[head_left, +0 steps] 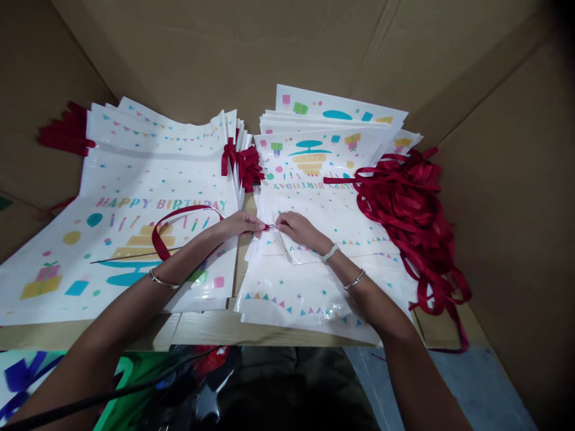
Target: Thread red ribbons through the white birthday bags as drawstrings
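Two bare hands meet at the middle of a cardboard-lined work surface (211, 332), fingertips almost touching over the near edge of a stack of white birthday bags (314, 287). The left hand (240, 224) pinches the end of a dark red ribbon (179, 216) between thumb and fingers; the ribbon loops back over the forearm and across the neighbouring pile. The right hand (296, 227) has its fingers drawn together on the bag's edge just beside that ribbon end. What passes between the fingertips is too small to make out: a thin, dark bit shows there, and whether it is a tool or a hole in the plastic cannot be told.

A thin bangle (164, 280) circles the left wrist; a beaded band (330, 252) and a second bangle (354, 279) sit on the right.

To the left lies a taller stack of finished bags (135, 197) printed "HAPPY BIRTHDAY", red bows (245, 161) bunched at its right corner and more red ends (65, 131) poking out at the far left, partly hidden behind the stack. To the right, a loose tangle of red ribbons (408, 203) spills over the table edge. Cardboard walls (269, 54) close in all round. At the bottom of the view, dark and brightly coloured shapes under the table are blurred and cut off.
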Demonstrator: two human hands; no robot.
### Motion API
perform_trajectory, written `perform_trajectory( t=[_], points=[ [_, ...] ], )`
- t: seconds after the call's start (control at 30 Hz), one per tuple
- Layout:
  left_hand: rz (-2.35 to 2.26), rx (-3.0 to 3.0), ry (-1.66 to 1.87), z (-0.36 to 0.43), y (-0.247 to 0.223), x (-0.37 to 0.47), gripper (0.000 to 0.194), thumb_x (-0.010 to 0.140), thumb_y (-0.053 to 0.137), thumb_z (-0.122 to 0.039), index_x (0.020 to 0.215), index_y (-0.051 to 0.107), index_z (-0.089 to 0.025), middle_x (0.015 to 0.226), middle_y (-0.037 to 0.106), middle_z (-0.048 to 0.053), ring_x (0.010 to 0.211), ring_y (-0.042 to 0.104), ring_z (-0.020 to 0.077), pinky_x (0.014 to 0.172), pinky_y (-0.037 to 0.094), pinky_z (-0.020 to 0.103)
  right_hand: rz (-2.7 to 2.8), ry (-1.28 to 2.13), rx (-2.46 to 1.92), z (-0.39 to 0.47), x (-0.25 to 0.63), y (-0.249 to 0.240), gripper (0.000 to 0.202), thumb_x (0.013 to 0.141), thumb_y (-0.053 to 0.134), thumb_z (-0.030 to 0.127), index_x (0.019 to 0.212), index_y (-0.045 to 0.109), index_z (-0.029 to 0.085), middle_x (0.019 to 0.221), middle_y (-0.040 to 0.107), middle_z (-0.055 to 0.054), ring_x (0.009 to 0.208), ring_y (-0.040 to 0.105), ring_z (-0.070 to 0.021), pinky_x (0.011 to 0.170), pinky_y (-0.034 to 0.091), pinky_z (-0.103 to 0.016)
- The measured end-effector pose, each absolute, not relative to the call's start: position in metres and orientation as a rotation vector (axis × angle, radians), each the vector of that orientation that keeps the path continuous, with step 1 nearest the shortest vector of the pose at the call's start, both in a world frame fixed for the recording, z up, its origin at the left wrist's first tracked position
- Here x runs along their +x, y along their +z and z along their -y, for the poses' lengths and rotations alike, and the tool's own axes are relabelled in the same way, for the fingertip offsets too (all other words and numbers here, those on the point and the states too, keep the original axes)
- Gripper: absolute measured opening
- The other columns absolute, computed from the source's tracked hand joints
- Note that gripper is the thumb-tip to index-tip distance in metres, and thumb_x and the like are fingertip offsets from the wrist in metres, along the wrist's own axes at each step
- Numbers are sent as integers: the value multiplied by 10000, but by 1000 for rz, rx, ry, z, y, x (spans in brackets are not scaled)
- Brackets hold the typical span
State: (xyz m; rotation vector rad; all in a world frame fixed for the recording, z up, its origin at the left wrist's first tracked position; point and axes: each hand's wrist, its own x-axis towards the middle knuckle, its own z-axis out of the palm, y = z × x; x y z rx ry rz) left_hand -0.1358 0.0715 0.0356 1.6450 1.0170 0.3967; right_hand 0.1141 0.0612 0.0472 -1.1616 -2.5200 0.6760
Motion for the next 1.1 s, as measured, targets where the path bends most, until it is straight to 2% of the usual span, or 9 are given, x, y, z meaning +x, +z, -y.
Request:
perform_trajectory(
  t=[0.17, 0.43, 0.63, 0.87, 1.1],
  points=[
    [-947, 1567, 431, -72, 33, -137, 417, 881, 713, -532, 738, 755, -143, 673, 668, 63, 481, 402, 80, 464, 333, 227, 2462, 700, -1103, -62, 115, 41, 167, 1039, 521, 179, 954, 656, 130, 967, 689, -74, 898, 572, -173, 881, 398, -276],
    [-926, 1406, 461, -73, 35, -135, 367, 805, 828, -466, 808, 777, -102, 717, 693, 77, 489, 386, 58, 457, 275, 195, 2362, 749, -1078, -64, 115, 33, 164, 1020, 559, 180, 873, 622, 149, 891, 671, -56, 856, 560, -173, 840, 386, -288],
    [-951, 1379, 448, -70, 43, -131, 360, 801, 833, -445, 731, 766, -98, 656, 652, 64, 482, 370, 58, 447, 250, 200, 2349, 748, -1062, -63, 113, 32, 178, 1021, 557, 204, 853, 594, 156, 862, 653, -48, 814, 535, -165, 810, 371, -282],
    [-998, 1380, 417, -70, 46, -130, 266, 818, 825, -367, 836, 808, -102, 682, 683, 75, 468, 390, 62, 433, 235, 201, 2353, 767, -996, -63, 116, 34, 223, 1046, 516, 237, 838, 554, 165, 842, 625, -33, 782, 507, -154, 797, 362, -276],
    [-975, 1445, 400, -70, 56, -136, 317, 841, 809, -410, 755, 794, -106, 651, 654, 59, 452, 356, 56, 418, 221, 210, 2299, 855, -984, -64, 120, 33, 195, 1024, 500, 207, 843, 560, 167, 806, 624, -29, 782, 529, -156, 806, 383, -277]
  ],
)
